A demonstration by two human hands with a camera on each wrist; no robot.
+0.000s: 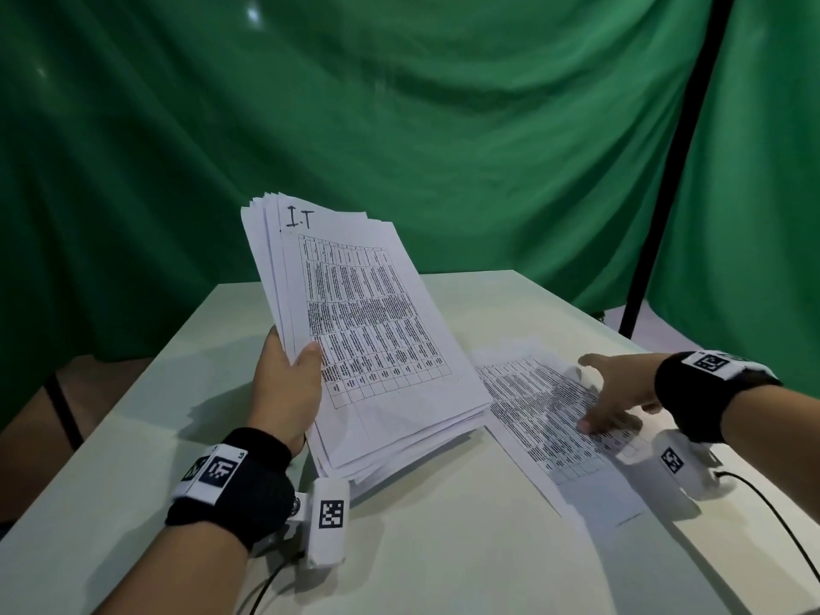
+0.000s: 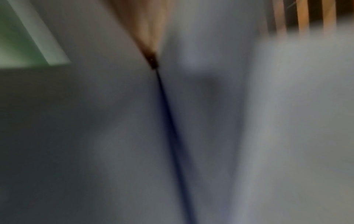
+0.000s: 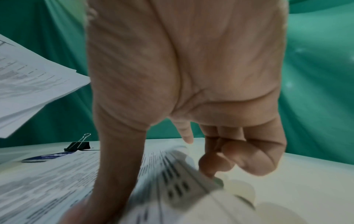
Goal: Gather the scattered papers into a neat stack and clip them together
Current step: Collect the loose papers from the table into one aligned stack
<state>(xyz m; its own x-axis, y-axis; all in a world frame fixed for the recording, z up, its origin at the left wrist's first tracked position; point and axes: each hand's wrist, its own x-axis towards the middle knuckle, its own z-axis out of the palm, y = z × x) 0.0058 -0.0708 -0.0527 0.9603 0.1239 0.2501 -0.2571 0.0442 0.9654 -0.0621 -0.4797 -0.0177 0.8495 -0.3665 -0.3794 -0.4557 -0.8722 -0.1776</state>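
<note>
A thick stack of printed papers [image 1: 368,330], "I.T" handwritten on top, is tilted up off the white table [image 1: 443,548]. My left hand [image 1: 293,361] grips its left edge, thumb on the top sheet. To the right, loose printed sheets [image 1: 541,419] lie flat. My right hand [image 1: 590,401] pinches their far edge, with the thumb [image 3: 118,151] pressing on top and the curled fingers [image 3: 220,163] lifting the edge. A black binder clip [image 3: 78,146] sits on the table beyond these sheets, hidden in the head view. The left wrist view is a blur of paper.
A green cloth backdrop [image 1: 399,126] hangs behind the table. A black stand pole [image 1: 665,170] rises at the back right. A thin black cable [image 1: 776,517] trails across the table's right side, by my right wrist.
</note>
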